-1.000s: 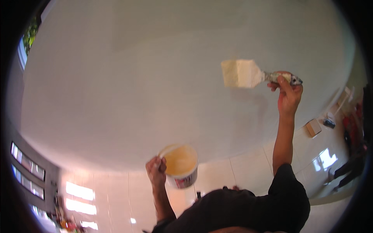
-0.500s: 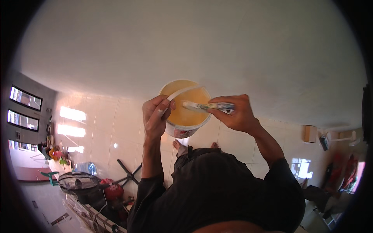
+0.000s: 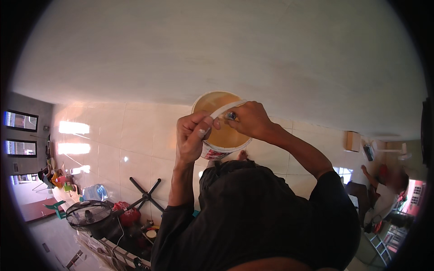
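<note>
A round white bucket (image 3: 216, 152) with red print on its side hangs in front of me, next to the wall. Yellowish liquid (image 3: 226, 137) shows inside it. My left hand (image 3: 190, 140) is closed around the bucket's white strap handle (image 3: 227, 107), with a pale smear on the thumb. Over the bucket's right rim, my right hand (image 3: 255, 119) grips a paintbrush (image 3: 231, 116) that points down into the bucket. Only the end of its stained handle shows; the bristles are hidden by my hand and the bucket.
A plain grey wall (image 3: 203, 49) rises ahead above a tiled floor (image 3: 144, 135). Left stand a black fan (image 3: 88, 213), a blue water bottle (image 3: 95, 193) and a cross-shaped stand base (image 3: 145, 197). At right are a cardboard box (image 3: 352, 141), another person (image 3: 384, 194) and a ladder (image 3: 379, 249).
My right hand has moved left over the bucket, tipping the brush from nearly level to pointing down into it. The bucket sits slightly further right in view. Another person now shows at right.
</note>
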Demonstrator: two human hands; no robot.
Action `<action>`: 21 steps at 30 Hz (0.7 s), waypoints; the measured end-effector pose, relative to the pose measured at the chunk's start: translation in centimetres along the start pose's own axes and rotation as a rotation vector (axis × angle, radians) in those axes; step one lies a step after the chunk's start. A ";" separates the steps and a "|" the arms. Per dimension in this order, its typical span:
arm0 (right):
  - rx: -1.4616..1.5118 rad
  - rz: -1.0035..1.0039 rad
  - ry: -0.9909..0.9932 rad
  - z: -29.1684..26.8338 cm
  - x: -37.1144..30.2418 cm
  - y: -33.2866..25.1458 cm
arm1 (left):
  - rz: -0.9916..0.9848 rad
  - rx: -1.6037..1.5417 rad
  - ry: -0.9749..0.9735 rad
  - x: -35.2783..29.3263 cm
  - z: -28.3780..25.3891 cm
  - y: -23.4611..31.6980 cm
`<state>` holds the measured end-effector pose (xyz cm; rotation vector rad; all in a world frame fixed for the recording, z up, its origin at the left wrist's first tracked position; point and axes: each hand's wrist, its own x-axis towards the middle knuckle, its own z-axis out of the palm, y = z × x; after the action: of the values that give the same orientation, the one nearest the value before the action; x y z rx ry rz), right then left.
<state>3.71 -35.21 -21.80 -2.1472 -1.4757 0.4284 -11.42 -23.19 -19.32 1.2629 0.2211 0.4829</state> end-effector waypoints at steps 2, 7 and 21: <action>-0.035 -0.006 0.017 0.5 0.3 -0.1 | -0.008 0.008 -0.037 0.3 -0.3 0.4; -0.085 0.015 0.014 0.7 0.9 -0.8 | 0.020 0.026 -0.079 0.9 -0.7 1.2; -0.252 -0.049 0.352 -0.2 -1.0 -2.3 | 0.002 0.027 -0.086 1.2 -2.6 2.0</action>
<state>1.67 -35.56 -20.40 -2.2270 -1.4329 -0.1581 -11.89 -19.94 -18.05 1.3071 0.1544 0.4270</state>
